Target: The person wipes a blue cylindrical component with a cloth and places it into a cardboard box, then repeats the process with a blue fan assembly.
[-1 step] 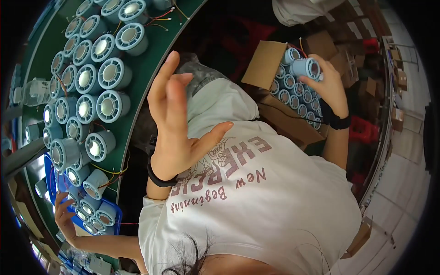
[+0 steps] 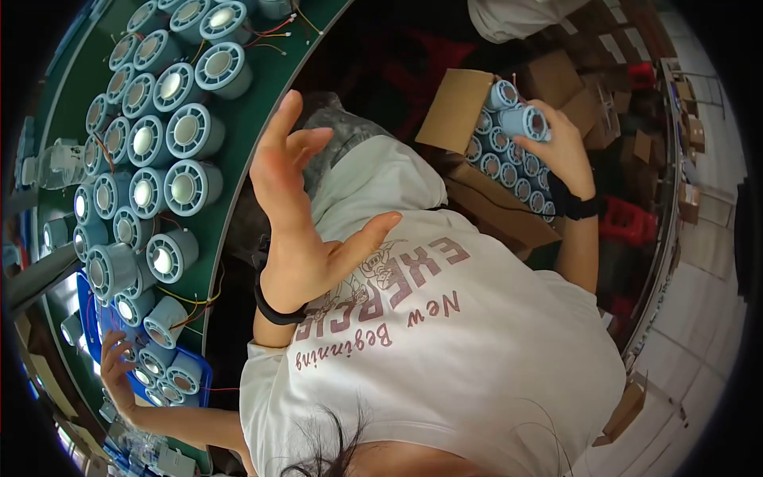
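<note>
My left hand (image 2: 290, 215) is raised over my lap, fingers and thumb apart and nothing in it. A black band circles its wrist. At the right, my right hand (image 2: 560, 151) is closed around a light blue cylindrical motor (image 2: 518, 122), which lies tilted with its ringed end toward the hand. It is held over an open cardboard box (image 2: 497, 208) packed with rows of like motors (image 2: 509, 175). Another motor (image 2: 502, 94) with a wire sticks up beside the held one, at the box's far side.
Many blue motors (image 2: 195, 131) with coloured wires stand on the green bench (image 2: 262, 87) at left. A blue tray (image 2: 208, 374) holds more, near another person's hand (image 2: 118, 374). A red stool (image 2: 628, 222) and stacked cartons (image 2: 556, 75) lie beyond the box.
My right hand and the motor in it have shifted slightly left and down. The other person's hand has moved a little to the right. My left hand stays almost the same.
</note>
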Demonstrator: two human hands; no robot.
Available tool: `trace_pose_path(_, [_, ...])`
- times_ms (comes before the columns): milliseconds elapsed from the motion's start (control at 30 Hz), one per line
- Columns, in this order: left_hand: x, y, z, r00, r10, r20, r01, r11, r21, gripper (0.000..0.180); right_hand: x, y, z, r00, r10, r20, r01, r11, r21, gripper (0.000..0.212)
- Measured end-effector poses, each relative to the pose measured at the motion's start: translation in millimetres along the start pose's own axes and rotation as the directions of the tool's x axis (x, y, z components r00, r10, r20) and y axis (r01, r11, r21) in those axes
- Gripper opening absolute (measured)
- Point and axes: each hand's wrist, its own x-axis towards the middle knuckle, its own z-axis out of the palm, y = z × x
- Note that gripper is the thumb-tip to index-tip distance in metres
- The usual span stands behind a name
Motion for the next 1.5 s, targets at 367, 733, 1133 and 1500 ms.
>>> trace_pose_path(367, [-2, -6, 9, 0.996, -0.087, -0.037, 0.076, 0.968, -0.24, 0.122, 6, 17, 94, 0.919, 0.395, -0.022, -0.395, 0.918, -0.03, 0.074])
trace_pose_path(733, [1, -4, -15, 0.995, -0.101, 0.003, 0.098, 0.959, -0.265, 0.076, 64, -144, 10, 0.943, -0.273, -0.188, 0.3, 0.944, 0.134, 0.037])
trace_pose_path(1133, [-20, 12, -64, 0.99, -0.088, -0.113, 0.052, 0.957, -0.285, 0.03, 230, -498, -55, 0.516, -0.808, 0.284, 0.781, 0.58, 0.23, 0.034])
trace_pose_path(1500, [-34, 11, -87, 0.953, -0.187, -0.238, 0.144, 0.972, -0.184, 0.037, 401, -591, 119, 0.21, -0.896, 0.392, 0.977, 0.181, -0.111, 0.081])
